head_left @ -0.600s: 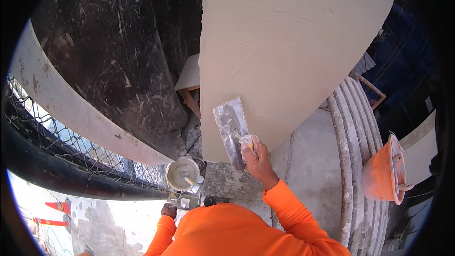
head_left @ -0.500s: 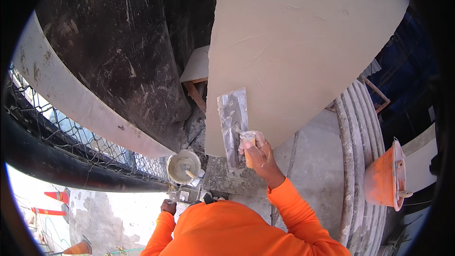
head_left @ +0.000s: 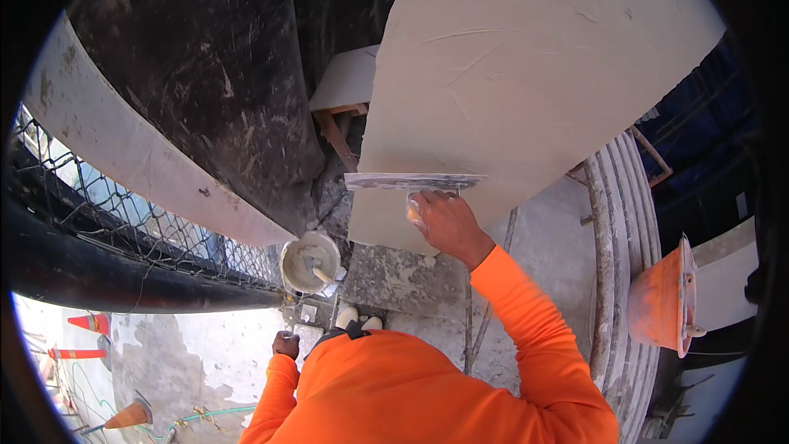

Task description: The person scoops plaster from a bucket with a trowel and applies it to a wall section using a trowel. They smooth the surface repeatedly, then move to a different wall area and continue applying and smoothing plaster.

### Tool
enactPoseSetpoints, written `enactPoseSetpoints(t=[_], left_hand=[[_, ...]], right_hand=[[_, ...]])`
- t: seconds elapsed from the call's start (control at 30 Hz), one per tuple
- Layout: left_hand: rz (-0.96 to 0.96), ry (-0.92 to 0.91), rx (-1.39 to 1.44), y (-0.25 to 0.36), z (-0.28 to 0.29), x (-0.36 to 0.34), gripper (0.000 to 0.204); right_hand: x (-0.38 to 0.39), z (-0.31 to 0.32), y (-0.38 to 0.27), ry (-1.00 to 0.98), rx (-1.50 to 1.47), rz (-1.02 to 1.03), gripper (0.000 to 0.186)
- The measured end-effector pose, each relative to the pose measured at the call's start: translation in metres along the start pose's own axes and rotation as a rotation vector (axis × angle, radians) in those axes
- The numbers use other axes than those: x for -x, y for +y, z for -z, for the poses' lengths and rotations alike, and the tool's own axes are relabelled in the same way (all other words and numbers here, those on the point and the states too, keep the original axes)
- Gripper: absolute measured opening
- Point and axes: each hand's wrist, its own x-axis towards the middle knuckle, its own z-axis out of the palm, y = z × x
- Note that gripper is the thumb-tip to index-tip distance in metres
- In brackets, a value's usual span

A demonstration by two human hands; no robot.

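The right hand [head_left: 448, 226], tight round the trowel [head_left: 411, 182], has turned it sideways across the wall's [head_left: 534, 90] left edge. Left hand [head_left: 286, 344]? I can't tell its grip.

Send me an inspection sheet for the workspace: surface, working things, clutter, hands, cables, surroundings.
Surface: pale panel, mostly smooth, a few raised marks.
Working things: trowel, seen nearly edge-on at the panel's lower part; whitish bucket holding paste and a pale-handled tool.
Clutter: orange cone, lower left; orange bucket, right.
Hands: right hand, fingers around the trowel's handle; left hand, fingers curled, nothing seen in it.
Cables: thin green line; cable or hose, cannot tell.
Surroundings: wire fence and black pipe, left; curved steps, right.
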Motion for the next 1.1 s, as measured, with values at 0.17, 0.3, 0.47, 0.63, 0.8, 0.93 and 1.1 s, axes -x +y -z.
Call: enactPoseSetpoints(t=[0.17,0.3,0.47,0.63,0.8,0.93,1.1], left_hand=[[0.074,0.000,-0.029,-0.014,0.000,-0.004,0.042],[0.011,-0.019,-0.057,-0.016,-0.001,-0.010,0.042],[-0.017,-0.014,-0.028,0.003,-0.001,-0.022,0.041],[-0.049,-0.005,-0.021,0.018,0.002,-0.032,0.041],[-0.028,-0.046,0.014,0.014,-0.004,-0.046,0.043],[-0.057,-0.046,-0.046,0.011,-0.010,-0.055,0.044],[-0.100,-0.026,-0.073,0.025,-0.015,-0.058,0.046]], right_hand=[[0.002,-0.019,0.020,-0.074,0.108,-0.068,0.039],[-0.006,-0.029,0.027,-0.039,0.088,-0.097,0.040],[-0.019,-0.031,0.031,0.019,0.082,-0.103,0.039],[-0.030,-0.018,0.026,0.030,0.038,-0.156,0.041],[-0.040,0.015,0.022,0.076,0.047,-0.142,0.046],[-0.050,0.055,0.020,0.073,0.010,-0.191,0.048],[-0.066,0.128,0.022,0.230,-0.018,-0.106,0.046]])
